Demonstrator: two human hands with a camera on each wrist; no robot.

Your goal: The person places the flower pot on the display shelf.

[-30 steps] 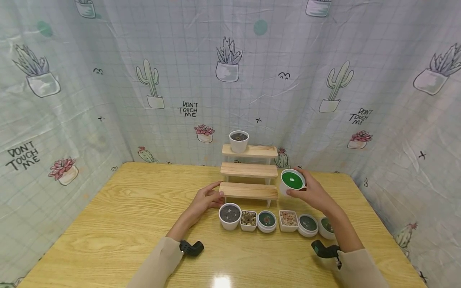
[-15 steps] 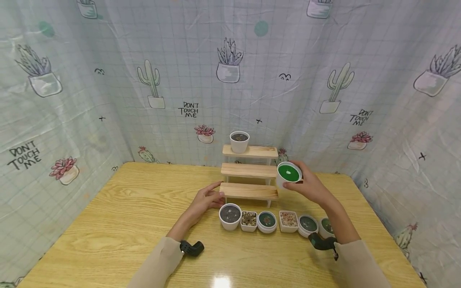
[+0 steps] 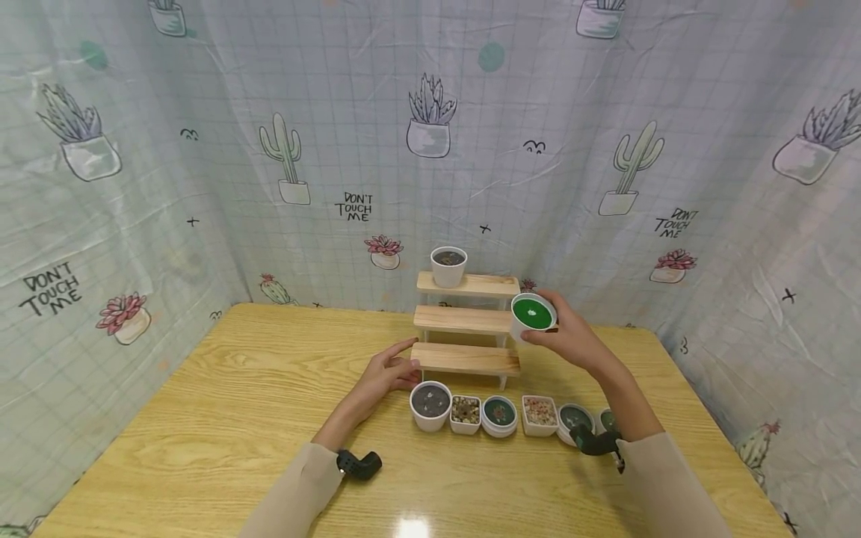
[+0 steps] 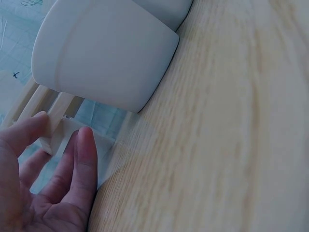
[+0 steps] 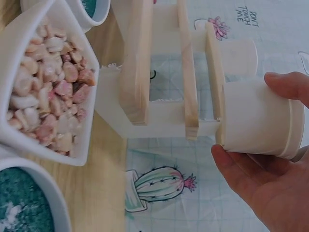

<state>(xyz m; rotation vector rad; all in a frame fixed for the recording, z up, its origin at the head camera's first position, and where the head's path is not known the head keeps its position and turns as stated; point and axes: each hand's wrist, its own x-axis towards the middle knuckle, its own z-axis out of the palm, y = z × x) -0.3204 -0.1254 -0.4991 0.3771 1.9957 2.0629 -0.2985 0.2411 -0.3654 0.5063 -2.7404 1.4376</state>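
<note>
Right hand: the right hand (image 3: 568, 336) pinches a green-filled pot (image 3: 533, 314) between thumb and fingers, gripping its white side.
Green-filled pot: off the table and beside the right end of the wooden stand (image 3: 464, 320), slightly tilted, its green surface showing to the head camera; whether it touches a board, one cannot tell.
Left hand: the left hand (image 3: 380, 377) pinches the left end of the lowest board (image 3: 464, 359), thumb at the front, forefinger by the upper edge, the other fingers below.
Top board: a dark-filled pot (image 3: 448, 269) stands upright toward the left end of the top board (image 3: 491, 285).
Front row, left part: a grey-filled pot (image 3: 430, 403), a square pebble pot (image 3: 466, 412) and a teal-filled pot (image 3: 499, 412) stand close together.
Front row, right part: a square pot of pink and white stones (image 3: 539, 412), then two round pots (image 3: 568, 413) — both partly hidden by the right wrist camera (image 3: 595, 441) or the arm.
Surroundings: a wood-grain table (image 3: 202, 418) — behind it, a curtain (image 3: 363, 90) printed with potted cacti and succulents.
</note>
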